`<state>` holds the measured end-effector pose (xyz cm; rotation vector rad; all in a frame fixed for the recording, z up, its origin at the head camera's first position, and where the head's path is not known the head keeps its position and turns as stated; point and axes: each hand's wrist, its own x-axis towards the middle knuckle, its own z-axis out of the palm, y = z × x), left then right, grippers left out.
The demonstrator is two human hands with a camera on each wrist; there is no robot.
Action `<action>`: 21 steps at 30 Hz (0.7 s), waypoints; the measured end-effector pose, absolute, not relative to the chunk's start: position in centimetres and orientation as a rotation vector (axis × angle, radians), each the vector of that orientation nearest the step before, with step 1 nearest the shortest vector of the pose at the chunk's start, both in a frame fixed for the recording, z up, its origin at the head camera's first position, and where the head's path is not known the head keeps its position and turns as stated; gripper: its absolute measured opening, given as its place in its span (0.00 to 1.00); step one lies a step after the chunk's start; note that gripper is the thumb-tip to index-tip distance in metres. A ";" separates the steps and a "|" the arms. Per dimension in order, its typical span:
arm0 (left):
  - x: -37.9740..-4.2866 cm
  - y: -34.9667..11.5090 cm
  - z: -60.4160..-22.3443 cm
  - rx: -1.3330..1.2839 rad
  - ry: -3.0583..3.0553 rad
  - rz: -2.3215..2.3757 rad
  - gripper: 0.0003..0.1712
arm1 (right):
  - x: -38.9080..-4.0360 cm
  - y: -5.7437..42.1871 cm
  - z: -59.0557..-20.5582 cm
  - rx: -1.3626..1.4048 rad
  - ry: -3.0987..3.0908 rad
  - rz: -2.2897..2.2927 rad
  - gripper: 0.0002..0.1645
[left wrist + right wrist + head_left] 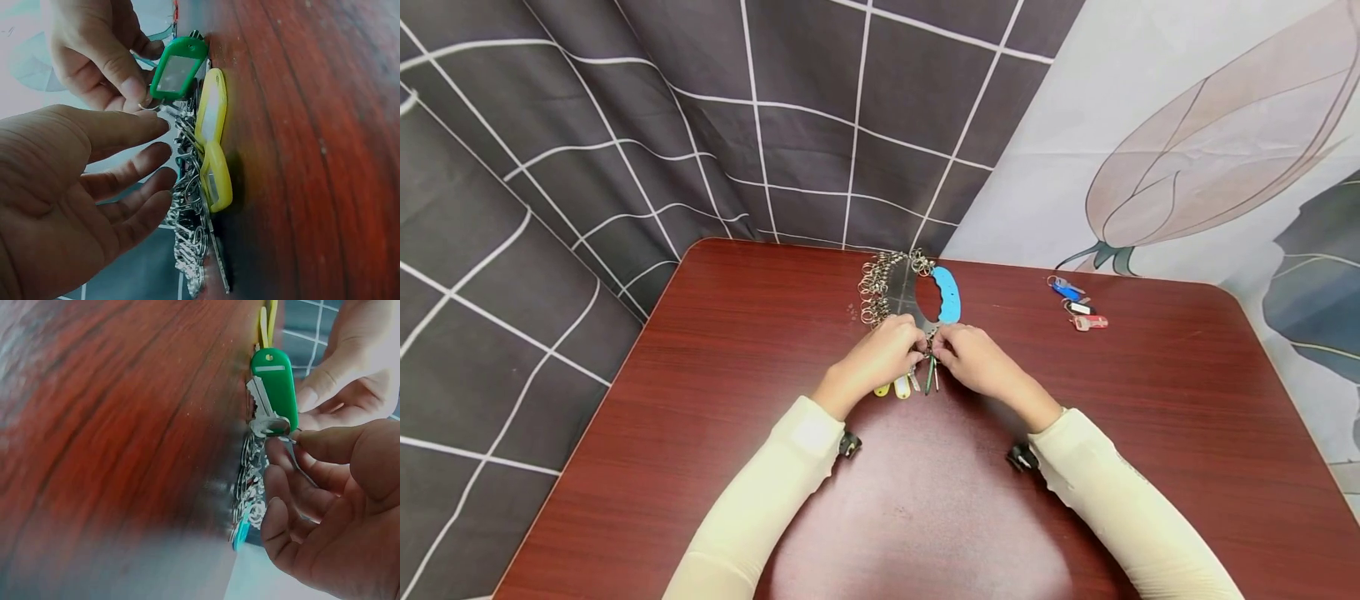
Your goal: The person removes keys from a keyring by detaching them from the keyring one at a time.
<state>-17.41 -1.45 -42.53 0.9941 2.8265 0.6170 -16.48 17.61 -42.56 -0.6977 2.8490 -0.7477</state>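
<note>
A dark curved key holder plate (901, 287) with a blue handle (950, 293) lies at the table's far side, metal clips and rings (874, 287) along its edge. At its near end, my left hand (891, 346) pinches a metal clip between thumb and a finger mostly hidden behind it; the other fingers are loosely bent. My right hand (977, 358) faces it, thumb and forefinger pinching a key ring (295, 439). From that ring hang a green key tag (278, 387) and a silver key (261, 397). Yellow key tags (212, 112) lie beside the clips, nearest my left hand.
To the right on the brown table (1150, 417) lie loose keys with a blue tag (1064, 290), a black-and-white tag (1078, 308) and a red tag (1092, 322). A dark checked curtain (805, 150) and a light flowered one border the table behind.
</note>
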 end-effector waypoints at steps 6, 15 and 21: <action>-17.7 -1.0 -42.6 0.875 2.802 0.706 0.05 | -16.7 17.6 -42.4 -0.614 2.831 -0.786 0.05; -17.6 -0.9 -43.1 0.727 2.895 0.925 0.09 | -17.1 17.4 -42.2 -0.537 2.827 -0.943 0.06; -17.3 -1.1 -43.0 0.768 2.965 0.990 0.08 | -17.4 17.5 -42.6 -0.462 2.852 -1.003 0.06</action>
